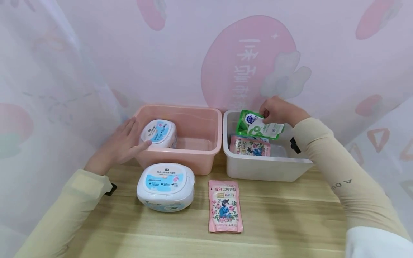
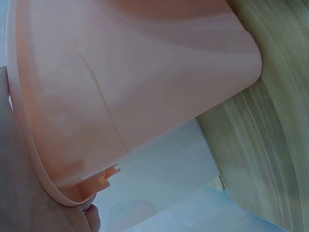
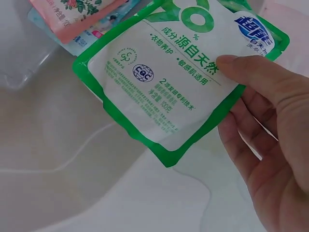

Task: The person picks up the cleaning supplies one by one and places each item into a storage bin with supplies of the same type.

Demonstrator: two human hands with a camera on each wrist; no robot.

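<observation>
My right hand (image 1: 280,110) pinches a green and white detergent pouch (image 1: 258,125) by its edge, thumb on the printed face, over the white bin (image 1: 267,168). In the right wrist view the pouch (image 3: 159,82) hangs tilted. Below it in the bin lie a pink floral pouch (image 1: 250,146) and a light blue packet (image 3: 79,46), partly covered. My left hand (image 1: 120,143) rests on the left rim of the pink bin (image 1: 180,157), fingers extended; the left wrist view shows it along the rim (image 2: 29,140). A white tub with a blue label (image 1: 158,132) sits inside the pink bin.
On the wooden table (image 1: 274,222), a second white tub (image 1: 166,186) stands before the pink bin. Right of it a pink floral pouch (image 1: 224,207) lies flat. The two bins stand side by side against a pale printed curtain (image 1: 155,64).
</observation>
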